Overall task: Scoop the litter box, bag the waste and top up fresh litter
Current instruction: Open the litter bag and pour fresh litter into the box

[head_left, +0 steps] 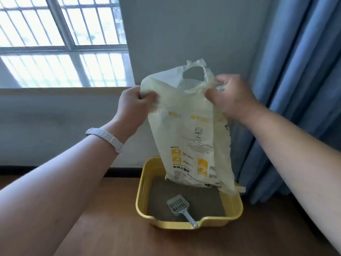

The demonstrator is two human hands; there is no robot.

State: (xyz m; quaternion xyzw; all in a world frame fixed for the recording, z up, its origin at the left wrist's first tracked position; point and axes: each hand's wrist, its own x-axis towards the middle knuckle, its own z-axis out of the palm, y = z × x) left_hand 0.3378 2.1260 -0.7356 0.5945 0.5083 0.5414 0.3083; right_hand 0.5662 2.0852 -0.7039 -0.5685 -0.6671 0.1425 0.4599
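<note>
wooden floor, yellow litter box (resting directly)

Barred window, grey wall, blue curtain, wooden floor.

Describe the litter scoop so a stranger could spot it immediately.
Look at the wooden floor by the blue curtain, where a yellow litter box sits. Inside it, on the grey litter, lies the scoop, its handle resting in the rim's front notch. It is the only pale, slotted plastic tool there.

Head-worn wide-angle camera looks forward and down, close over a yellow plastic litter tray on wooden floor.
</note>
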